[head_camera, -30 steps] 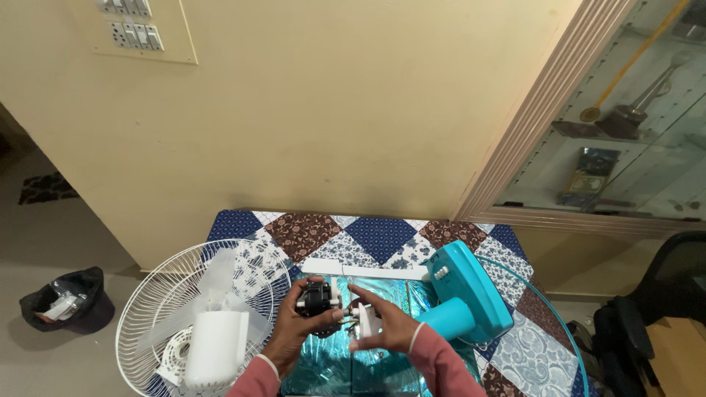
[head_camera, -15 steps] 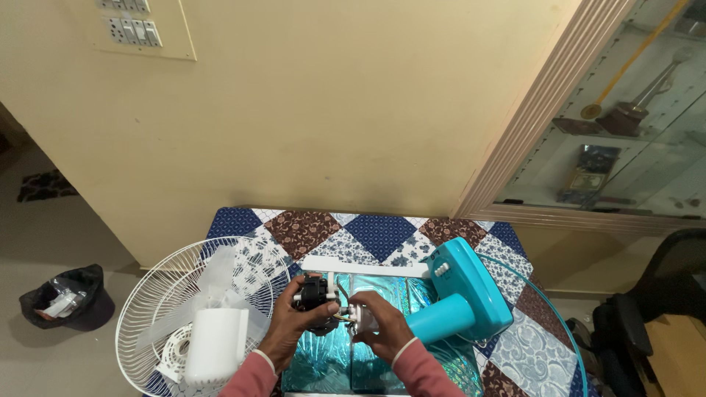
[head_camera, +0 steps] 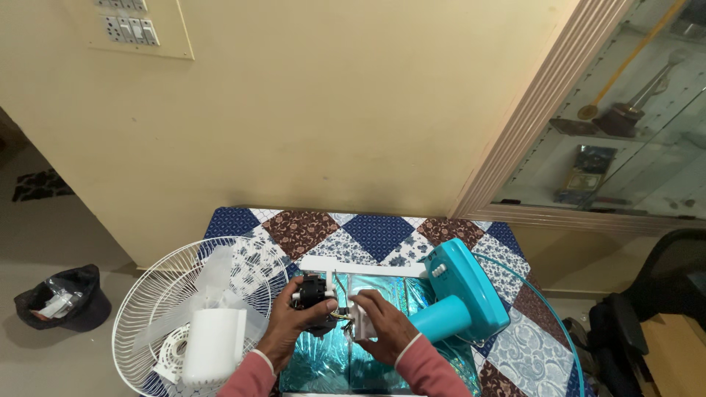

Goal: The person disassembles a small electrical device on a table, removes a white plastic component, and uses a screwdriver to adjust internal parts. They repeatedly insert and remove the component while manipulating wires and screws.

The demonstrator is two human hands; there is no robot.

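My left hand (head_camera: 288, 326) grips a black fan motor (head_camera: 312, 292) with small wires trailing from it. My right hand (head_camera: 382, 328) holds a white plastic motor housing piece (head_camera: 358, 317) right beside the motor. Both hands hover over a shiny teal sheet (head_camera: 334, 364) on the table. A teal fan base with stem (head_camera: 457, 292) lies on its side just right of my right hand. A white bar (head_camera: 362, 267) lies behind the hands.
A white wire fan guard (head_camera: 151, 309) with translucent blades and a white cylinder (head_camera: 212, 347) rests at the table's left edge. The table (head_camera: 379, 232) has a patchwork cloth and stands against a yellow wall. A black bag (head_camera: 62, 298) lies on the floor at left; a glass cabinet (head_camera: 625, 132) stands at right.
The hands have stayed close together over the teal sheet, shifting the motor and white piece slightly; the view has tilted a little. Nothing else has moved.
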